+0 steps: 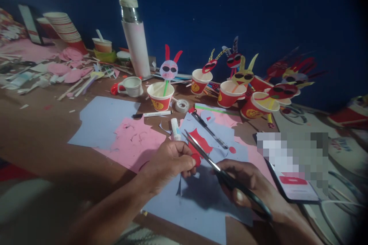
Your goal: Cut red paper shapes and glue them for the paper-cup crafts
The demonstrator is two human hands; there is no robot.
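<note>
Between the thumb and fingers of my left hand (176, 160) is a small rounded piece of red paper (196, 159). My right hand (247, 183) grips black-handled scissors (211, 162), whose blades point up and left, just beside the red piece. The blades look nearly closed. Beneath both hands lie sheets of blue paper (207, 214) and pink paper (138, 141). A larger red paper scrap (200, 140) rests behind the blades, and a small red disc (232, 150) lies to its right.
Decorated paper cups (160, 101) with paper faces stand along the back. A white flask (135, 46), a mug (133, 86), a glue stick (175, 129), a pen (211, 130) and a marker (155, 114) surround the paper. A phone (290, 187) lies right; paper scraps (60, 69) cover the left.
</note>
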